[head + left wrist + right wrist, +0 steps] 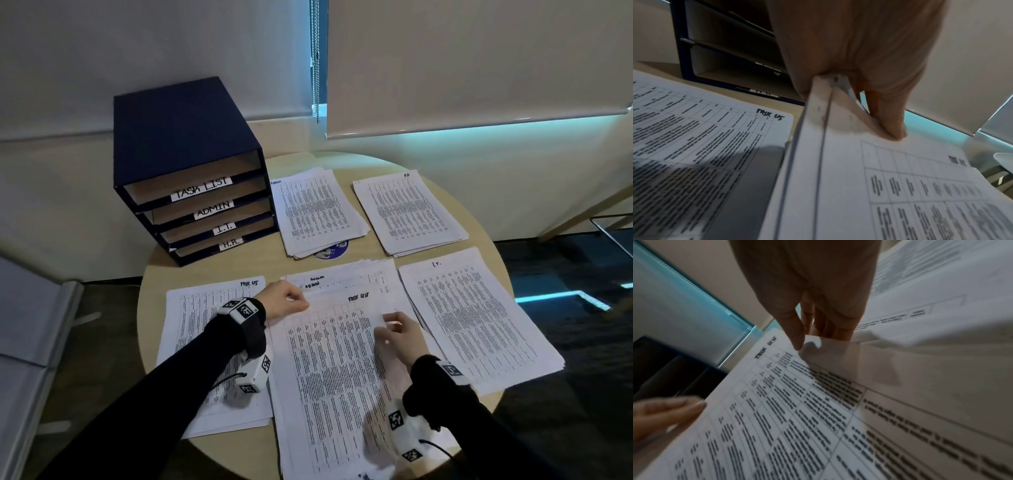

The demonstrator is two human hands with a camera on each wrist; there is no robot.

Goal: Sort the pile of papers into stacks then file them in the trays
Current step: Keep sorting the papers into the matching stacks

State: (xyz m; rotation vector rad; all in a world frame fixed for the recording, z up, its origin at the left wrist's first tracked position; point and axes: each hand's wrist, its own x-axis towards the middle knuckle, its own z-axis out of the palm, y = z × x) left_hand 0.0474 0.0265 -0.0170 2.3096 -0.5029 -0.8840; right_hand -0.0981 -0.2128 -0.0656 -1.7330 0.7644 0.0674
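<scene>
Sorting step: the left hand [286, 301] and right hand [399, 334] each pinch the white printed "TASK LIST" sheet [337, 359] atop the pile at the counter's near edge; next, probably, onto the left-edge stack [202, 308].

We see a round desk [479, 219], a blue disc [334, 253], and lowered roller blinds [479, 68].

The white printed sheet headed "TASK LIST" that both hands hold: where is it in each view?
Head: white printed sheet at lower centre, left hand pinching its top left corner.
Left wrist: lower right, under the fingers.
Right wrist: lower centre.
Shared landmark: dark blue tray cabinet, upper left in head and left wrist, left edge in right wrist.
</scene>
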